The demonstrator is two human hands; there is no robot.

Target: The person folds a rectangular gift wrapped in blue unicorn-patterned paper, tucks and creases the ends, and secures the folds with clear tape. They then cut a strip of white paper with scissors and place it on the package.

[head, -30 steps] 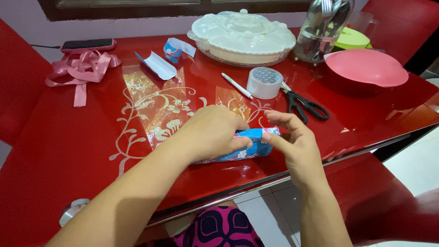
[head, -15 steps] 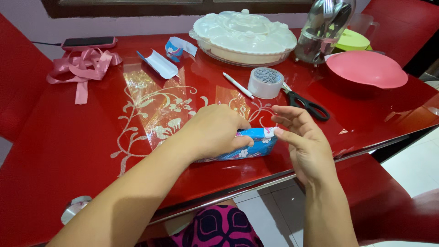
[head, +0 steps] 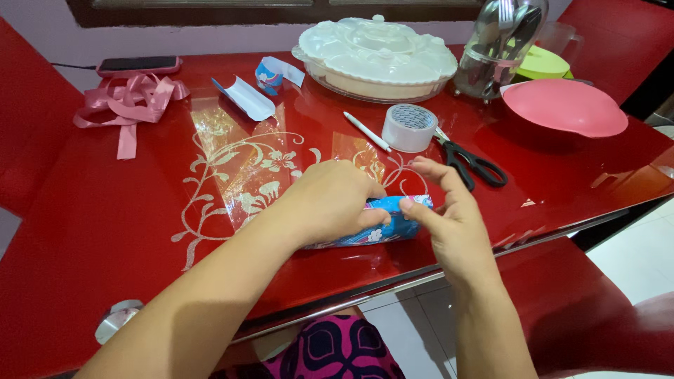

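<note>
A small box wrapped in blue flowered paper [head: 382, 226] lies near the front edge of the glossy red table [head: 105, 224]. My left hand [head: 330, 200] presses down on top of it and covers most of it. My right hand [head: 446, 221] is at the box's right end, thumb on the folded paper there, fingers spread above it. A roll of clear tape [head: 409, 127], a white pen [head: 364, 131] and black-handled scissors [head: 470, 161] lie just beyond the box.
At the back stand a white lidded dish [head: 375, 56], a glass holder with cutlery [head: 498, 49] and a pink bowl [head: 565, 107]. Paper scraps [head: 246, 98], pink ribbon [head: 126, 105] and a phone [head: 137, 65] lie back left. Red chairs flank the table.
My right hand drew back a little from the box's end, then returned to it, and its thumb now presses the paper. My left hand stayed on the box.
</note>
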